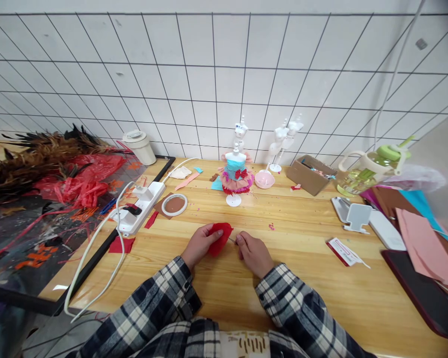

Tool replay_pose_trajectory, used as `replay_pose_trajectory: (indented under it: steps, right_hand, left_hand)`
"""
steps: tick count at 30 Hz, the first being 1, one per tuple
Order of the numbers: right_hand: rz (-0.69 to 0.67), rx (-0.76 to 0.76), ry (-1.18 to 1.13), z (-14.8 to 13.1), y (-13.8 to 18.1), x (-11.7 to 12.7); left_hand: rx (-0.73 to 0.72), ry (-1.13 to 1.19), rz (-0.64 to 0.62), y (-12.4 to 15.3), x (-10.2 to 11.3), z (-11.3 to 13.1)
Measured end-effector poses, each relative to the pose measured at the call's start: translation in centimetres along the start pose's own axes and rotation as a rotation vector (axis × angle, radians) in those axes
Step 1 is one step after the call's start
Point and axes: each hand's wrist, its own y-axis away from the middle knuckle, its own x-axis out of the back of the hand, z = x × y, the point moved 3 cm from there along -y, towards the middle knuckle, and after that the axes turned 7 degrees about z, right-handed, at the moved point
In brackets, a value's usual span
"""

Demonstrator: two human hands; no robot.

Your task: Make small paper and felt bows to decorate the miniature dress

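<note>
My left hand [199, 244] is closed on a small piece of red felt [220, 237], held just above the wooden table [306, 298]. My right hand [253, 252] is pinched shut on a thin needle-like thing whose tip pokes toward the felt's right edge. Both hands sit close together near the table's front middle. Behind them stands a small white mannequin [234, 174] wearing a blue and pink ruffled dress with a red bow.
A white power strip [142, 205] with cables lies at the left, beside red scraps and a round brown mirror [174, 204]. Feathers and red plastic [48, 169] pile at far left. A pink bowl [264, 179], cardboard box [309, 174], green jug [373, 166], felt sheets [421, 228] lie at right.
</note>
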Motion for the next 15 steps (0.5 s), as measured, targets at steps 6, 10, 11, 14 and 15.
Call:
replay_pose_trajectory:
  steps: [6,10,11,14,15]
  right_hand:
    - [-0.007,-0.014,0.003,0.02,0.04,0.04]
    - [0.006,-0.009,-0.013,-0.05,0.1,0.1]
    - [0.011,-0.009,-0.008,-0.06,0.11,0.1]
    - [0.025,-0.019,0.027,-0.05,0.09,0.02]
    - [0.027,-0.024,0.037,-0.03,0.08,-0.01]
  left_hand:
    - [-0.016,0.035,0.012,-0.18,-0.04,0.01]
    - [-0.049,0.064,0.029,-0.25,0.03,0.08]
    - [-0.053,0.059,0.026,-0.25,0.02,0.08]
    - [-0.054,0.032,0.017,-0.19,-0.04,0.07]
    - [-0.056,0.024,0.017,-0.16,-0.05,0.1]
